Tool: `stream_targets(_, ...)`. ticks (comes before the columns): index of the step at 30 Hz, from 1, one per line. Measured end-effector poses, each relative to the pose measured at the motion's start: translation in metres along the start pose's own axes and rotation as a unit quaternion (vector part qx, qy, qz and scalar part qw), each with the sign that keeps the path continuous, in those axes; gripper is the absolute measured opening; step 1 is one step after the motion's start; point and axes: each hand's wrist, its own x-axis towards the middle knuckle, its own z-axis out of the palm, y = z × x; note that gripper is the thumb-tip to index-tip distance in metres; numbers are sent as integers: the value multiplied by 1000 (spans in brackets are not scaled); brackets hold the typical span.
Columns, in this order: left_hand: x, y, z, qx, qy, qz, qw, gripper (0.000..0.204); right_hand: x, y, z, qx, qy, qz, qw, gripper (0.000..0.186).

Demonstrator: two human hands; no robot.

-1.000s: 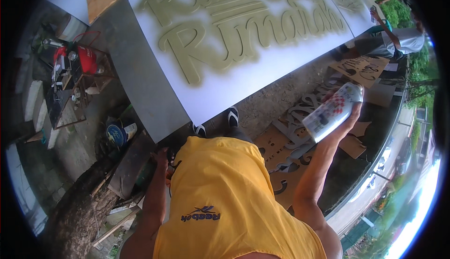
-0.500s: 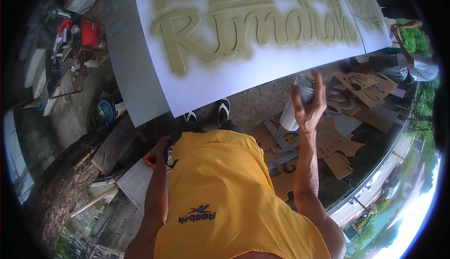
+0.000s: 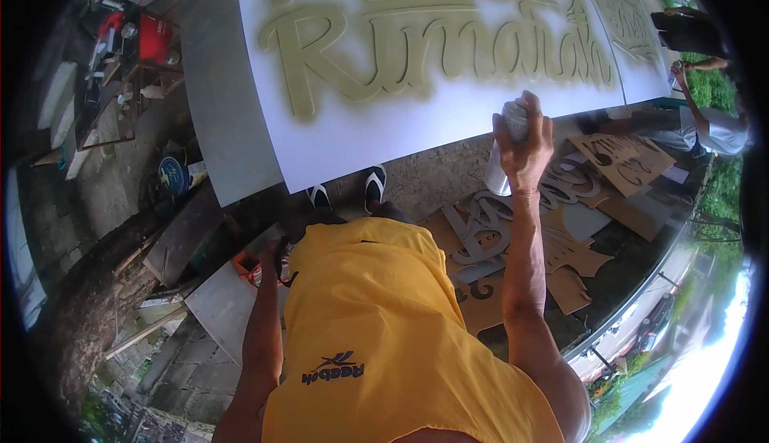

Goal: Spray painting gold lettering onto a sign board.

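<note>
My right hand grips an upright silver spray can with a finger at its top. The can is just below the near edge of a large white board. Raised script lettering on the board is coated olive, with hazy overspray around it. A grey sheet lies under the board's left part. My left hand hangs low beside my yellow top and dark strap-like items; its fingers are mostly hidden.
Cut-out letters and cardboard pieces lie below right. A cluttered bench with a red bag, a blue tub and a tree trunk are left. Two other people are at the board's right end, near a curb.
My right hand has raised the can from a tilted position out to the right to upright, farther left and nearer the board's edge. My view has shifted slightly.
</note>
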Motion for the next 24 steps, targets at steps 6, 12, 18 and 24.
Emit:
stream_targets(6,32,11,-33,489,75,301,816,23,35,-6,25,21,-14,-14,1000,65)
stream_targets(12,0,62,13,480,44,203,852,15,35,-2,15,-6,-15,-4,1000,64)
stream_targets(18,2,22,-3,433,75,192,877,22,-7,0,4,-6,-32,-3,999,65)
stream_targets(24,2,11,-6,216,64,83,971,30,-38,-13,-12,-4,-44,-14,999,64)
